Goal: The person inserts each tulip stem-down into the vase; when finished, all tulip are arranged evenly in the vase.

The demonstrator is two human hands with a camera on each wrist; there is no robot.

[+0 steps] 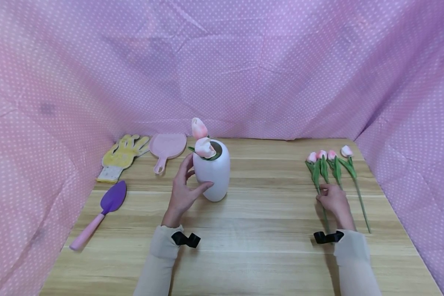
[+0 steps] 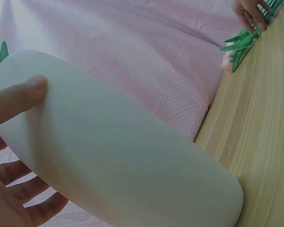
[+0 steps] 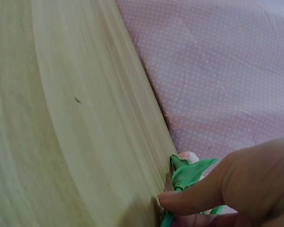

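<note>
A white vase [image 1: 216, 176] stands on the wooden table with two pink-and-white tulips [image 1: 199, 128] leaning from its mouth. My left hand [image 1: 183, 193] grips its left side, thumb across the front and fingers behind. In the left wrist view the vase [image 2: 123, 146] fills much of the picture. On the right, my right hand [image 1: 334, 201] pinches the green stem of the leftmost tulip [image 1: 312, 158] in a row of several lying flat. The right wrist view shows the thumb [image 3: 184, 201] against that stem, below a green leaf [image 3: 191, 174]; the other fingers are partly hidden.
At the far left lie a yellow-and-white glove [image 1: 119, 158], a pink pan-shaped dish [image 1: 168, 146] and a trowel [image 1: 112, 197] with a purple blade and pink handle. A dotted pink cloth [image 1: 244, 82] hangs around the back and sides of the table [image 1: 259, 242].
</note>
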